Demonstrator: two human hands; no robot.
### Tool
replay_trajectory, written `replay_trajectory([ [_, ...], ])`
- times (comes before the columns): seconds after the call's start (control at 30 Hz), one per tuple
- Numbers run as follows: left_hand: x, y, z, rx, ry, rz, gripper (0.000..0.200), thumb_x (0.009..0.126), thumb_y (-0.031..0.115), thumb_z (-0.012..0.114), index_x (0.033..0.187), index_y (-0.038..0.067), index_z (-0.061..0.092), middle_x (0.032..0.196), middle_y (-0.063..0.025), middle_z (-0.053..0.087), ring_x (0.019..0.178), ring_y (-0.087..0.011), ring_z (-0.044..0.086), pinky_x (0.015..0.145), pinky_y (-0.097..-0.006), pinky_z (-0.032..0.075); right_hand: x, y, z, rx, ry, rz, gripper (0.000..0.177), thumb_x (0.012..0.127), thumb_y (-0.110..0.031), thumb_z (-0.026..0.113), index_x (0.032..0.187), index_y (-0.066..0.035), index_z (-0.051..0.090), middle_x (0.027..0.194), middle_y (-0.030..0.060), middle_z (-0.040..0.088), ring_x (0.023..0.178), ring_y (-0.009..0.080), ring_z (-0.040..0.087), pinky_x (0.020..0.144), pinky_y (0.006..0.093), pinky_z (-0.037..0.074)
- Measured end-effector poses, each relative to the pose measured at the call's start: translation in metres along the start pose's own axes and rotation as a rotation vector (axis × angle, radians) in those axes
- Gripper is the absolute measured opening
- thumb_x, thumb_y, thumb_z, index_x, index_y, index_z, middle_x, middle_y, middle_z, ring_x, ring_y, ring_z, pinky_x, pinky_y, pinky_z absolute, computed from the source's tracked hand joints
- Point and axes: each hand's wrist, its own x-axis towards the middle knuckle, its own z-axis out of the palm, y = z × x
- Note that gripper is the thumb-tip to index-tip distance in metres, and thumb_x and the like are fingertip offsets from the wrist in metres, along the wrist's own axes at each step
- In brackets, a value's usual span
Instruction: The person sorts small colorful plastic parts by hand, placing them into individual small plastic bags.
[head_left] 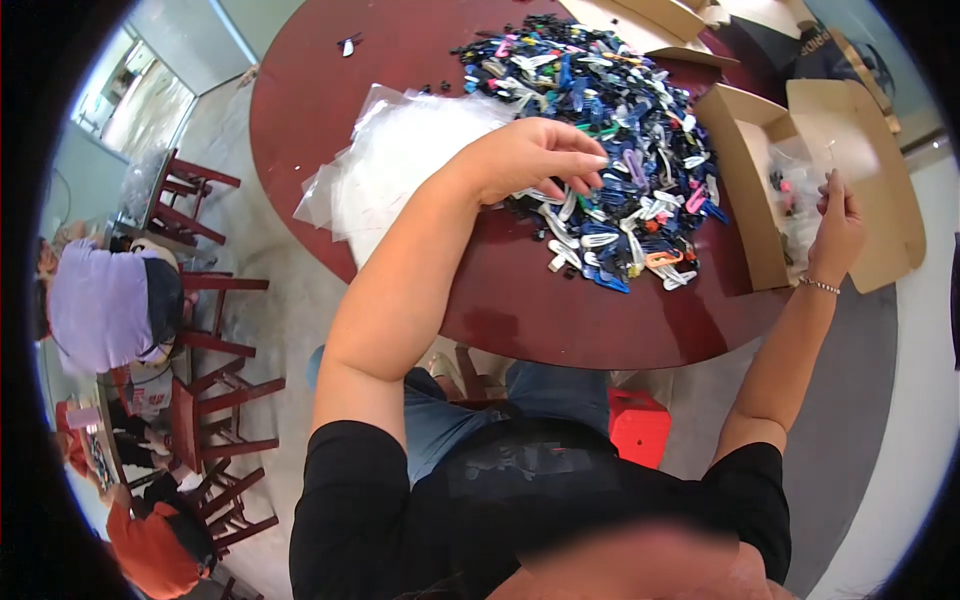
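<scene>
Over the left part of a big heap of small hair clips (600, 150) hovers my left hand (540, 160), palm down, with its fingers apart and nothing in them. The clips are white, blue, black, pink and other colours. A stack of clear plastic bags (400, 150) lies beside the heap, partly behind my left forearm. My right hand (838, 230) is above the open cardboard box (745, 190) on the right, thumb and fingers pinched together. What they pinch is too small to make out. Filled clear bags (795, 200) lie inside the box.
The dark red round table (560, 325) carries all this. More cardboard (650, 25) lies at its far edge, and a few loose clips (348, 45) at the far left. A red stool (638, 428) stands below. Other people sit near wooden stools (225, 400) at left.
</scene>
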Motion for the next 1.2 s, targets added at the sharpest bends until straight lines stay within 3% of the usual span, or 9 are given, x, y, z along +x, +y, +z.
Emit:
replay_trajectory([
  [0.13,0.000,-0.001,0.001,0.025,0.011,0.007,0.034,0.091,0.027,0.062,0.117,0.005,0.061,0.099,-0.0067,0.068,0.089,-0.0122,0.063,0.070,-0.0244,0.051,0.011,0.060,-0.056,-0.270,0.036,0.069,0.027,0.089,-0.026,0.065,0.076,-0.002,0.067,0.064,-0.0016,0.056,0.059,0.0050,0.048,0.056,0.0207,0.039],
  [0.2,-0.001,0.001,0.003,0.021,0.005,0.005,0.033,0.091,0.026,0.061,0.117,0.006,0.061,0.099,-0.0064,0.068,0.088,-0.0116,0.063,0.070,-0.0238,0.051,0.008,0.079,-0.077,-0.685,-0.176,0.130,0.031,0.086,-0.030,0.065,0.086,0.000,0.070,0.069,0.0041,0.065,0.062,0.0093,0.056,0.061,0.0256,0.046],
  [0.33,0.000,0.000,0.003,0.005,0.002,0.005,0.031,0.091,0.025,0.061,0.116,0.006,0.061,0.099,-0.0057,0.068,0.086,-0.0104,0.062,0.070,-0.0225,0.052,-0.005,0.113,-0.096,-0.829,0.012,-0.109,0.027,0.086,-0.028,0.063,0.097,-0.005,0.070,0.083,0.0119,0.069,0.070,0.0189,0.065,0.069,0.0326,0.050],
  [0.43,0.000,0.002,0.004,0.017,0.007,-0.004,0.031,0.091,0.025,0.061,0.116,0.006,0.061,0.098,-0.0055,0.068,0.086,-0.0103,0.062,0.070,-0.0225,0.052,-0.009,0.096,-0.092,-0.893,0.065,-0.088,0.027,0.086,-0.026,0.062,0.101,-0.005,0.069,0.086,0.0100,0.068,0.071,0.0192,0.064,0.070,0.0323,0.050],
  [0.67,-0.001,0.003,-0.002,-0.001,0.120,0.163,0.026,0.091,0.024,0.062,0.107,0.004,0.065,0.089,-0.0048,0.068,0.077,-0.0079,0.061,0.064,-0.0204,0.048,-0.057,-0.003,-0.009,-0.569,-0.016,-0.329,0.018,0.089,-0.014,0.061,0.101,-0.003,0.068,0.083,0.0093,0.065,0.068,0.0180,0.061,0.065,0.0309,0.049],
  [0.73,-0.002,0.004,-0.011,-0.057,0.279,0.208,0.022,0.090,0.023,0.063,0.100,0.004,0.066,0.084,-0.0039,0.069,0.073,-0.0066,0.061,0.063,-0.0189,0.047,-0.083,-0.035,0.029,-0.398,-0.361,-0.607,0.013,0.087,-0.008,0.062,0.097,-0.002,0.066,0.084,0.0111,0.064,0.073,0.0200,0.061,0.064,0.0295,0.048],
  [0.8,-0.004,0.006,-0.020,-0.223,0.461,0.269,0.017,0.089,0.021,0.063,0.094,0.005,0.066,0.080,-0.0034,0.068,0.069,-0.0057,0.061,0.060,-0.0173,0.047,-0.111,-0.053,0.063,-0.218,-0.711,-0.604,0.013,0.084,-0.006,0.065,0.096,-0.001,0.065,0.092,0.0127,0.063,0.080,0.0235,0.061,0.069,0.0319,0.049],
  [0.93,-0.005,-0.001,-0.044,-0.493,0.600,0.389,0.012,0.089,0.016,0.062,0.090,0.005,0.066,0.076,-0.0040,0.068,0.064,-0.0062,0.059,0.059,-0.0183,0.048,-0.160,-0.090,0.130,-0.061,-1.023,-0.821,0.025,0.077,-0.004,0.068,0.101,0.000,0.063,0.102,0.0117,0.061,0.091,0.0286,0.060,0.081,0.0367,0.049],
  [1.2,0.002,-0.011,-0.051,-0.529,0.678,0.333,0.010,0.087,0.016,0.064,0.087,0.006,0.065,0.077,-0.0047,0.068,0.061,-0.0071,0.059,0.058,-0.0204,0.048,-0.176,-0.084,0.192,-0.301,-0.883,-1.181,0.020,0.069,-0.001,0.061,0.089,-0.003,0.062,0.097,0.0067,0.060,0.089,0.0238,0.058,0.095,0.0441,0.044],
])
